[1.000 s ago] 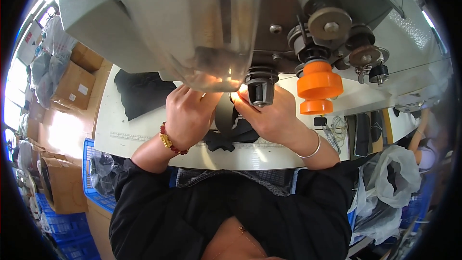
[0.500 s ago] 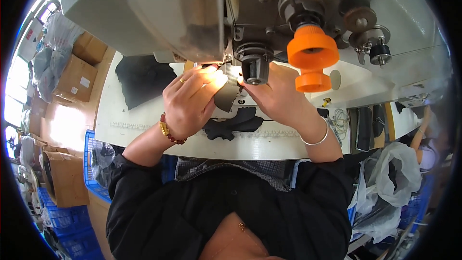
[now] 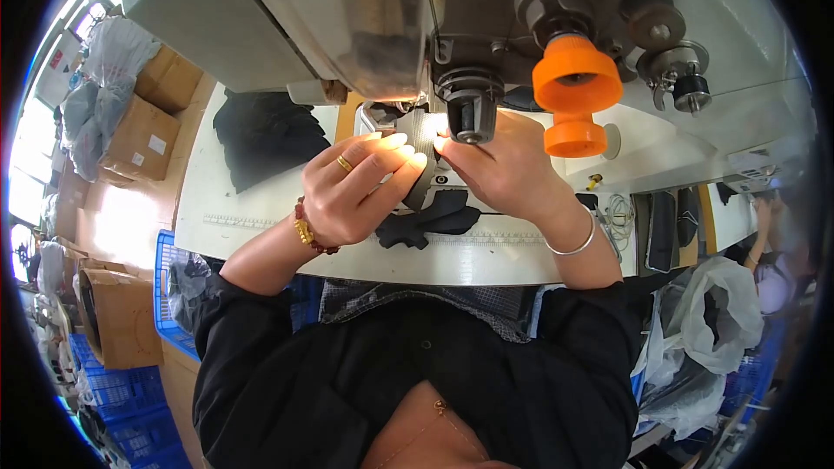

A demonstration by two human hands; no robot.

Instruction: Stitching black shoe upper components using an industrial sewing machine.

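A narrow dark grey fabric piece (image 3: 420,175) lies beneath the needle area of a sewing machine (image 3: 369,22), lit by its lamp. At its left edge, the bent fingers of my left hand (image 3: 358,187) are drawn together, with their tips pressed to the fabric. On the other side my right hand (image 3: 512,165) pinches the piece's right edge; the black machine part above hides some of those fingers. Just nearer to me, loose black cut pieces (image 3: 426,219) rest on the white table (image 3: 347,267).
A stack of black cut pieces (image 3: 265,139) lies at the table's left. Orange knobs (image 3: 575,78) jut from the machine above my right hand. Cardboard boxes (image 3: 139,139) and blue crates (image 3: 163,295) stand left; a plastic bag (image 3: 721,313) hangs right. Another person's arm (image 3: 763,230) shows far right.
My left hand has shifted slightly right and down, and its fingers have spread a little along the fabric edge. The whole view has shifted a little; my right hand keeps its place by the piece.
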